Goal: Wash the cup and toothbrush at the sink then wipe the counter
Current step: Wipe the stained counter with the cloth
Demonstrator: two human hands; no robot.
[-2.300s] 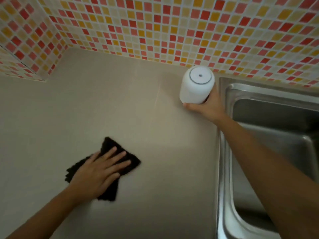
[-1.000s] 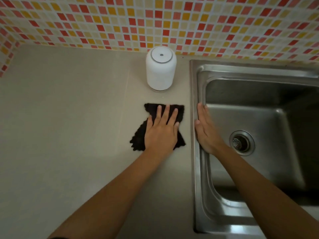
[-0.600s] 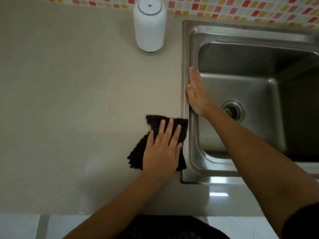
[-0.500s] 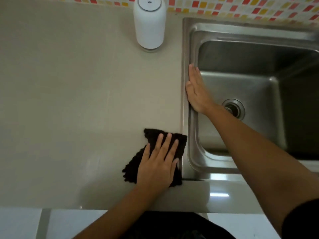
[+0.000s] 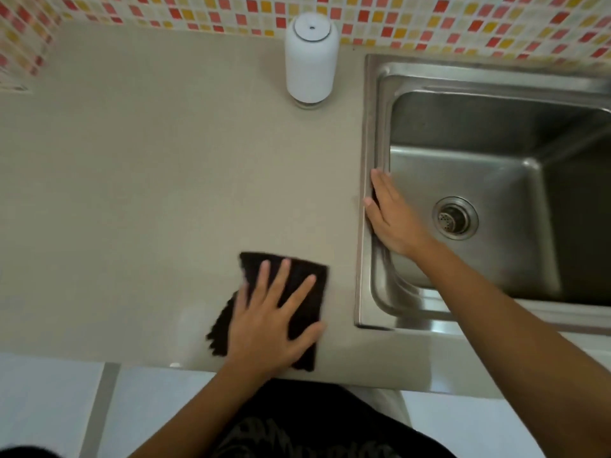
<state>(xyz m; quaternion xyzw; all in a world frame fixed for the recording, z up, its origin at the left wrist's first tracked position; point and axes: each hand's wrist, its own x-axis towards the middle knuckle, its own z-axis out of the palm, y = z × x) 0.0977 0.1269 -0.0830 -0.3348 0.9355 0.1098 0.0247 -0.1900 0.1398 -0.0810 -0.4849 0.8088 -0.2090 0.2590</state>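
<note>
From the head camera we look straight down on a smooth beige counter (image 5: 139, 180) with a rectangular stainless-steel sink (image 5: 373, 127) set into it; we place everything else by that sink.

Our left hand (image 5: 267, 322) lies flat, palm down and fingers spread, on a dark brown, nearly black wiping cloth (image 5: 304, 276). The hand presses on the cloth rather than closing around it. Cloth and hand sit on the counter just left of the sink's near left corner, apart from its rim, and the cloth's near edge reaches close to the counter's front edge. The cloth's left side looks slightly blurred.

Our right hand (image 5: 390, 216) is open too, fingers straight and together, and holds nothing. It rests along the sink's left rim, about midway along it, with the fingertips pointing toward the back wall and the forearm crossing the near part of the basin.

A round metal drain strainer (image 5: 454, 218) sits in the basin floor, just right of that hand.

A white, rounded cylindrical container with a flat grey-ringed top (image 5: 310, 57) stands upright on the counter just left of the sink's far left corner, close to the wall.

A mosaic of small red, orange, yellow and cream tiles (image 5: 463, 18) covers the wall behind the sink. In front of the sink, below the counter edge, we see pale floor and our dark clothing.

We see no cup or toothbrush in this view.
</note>
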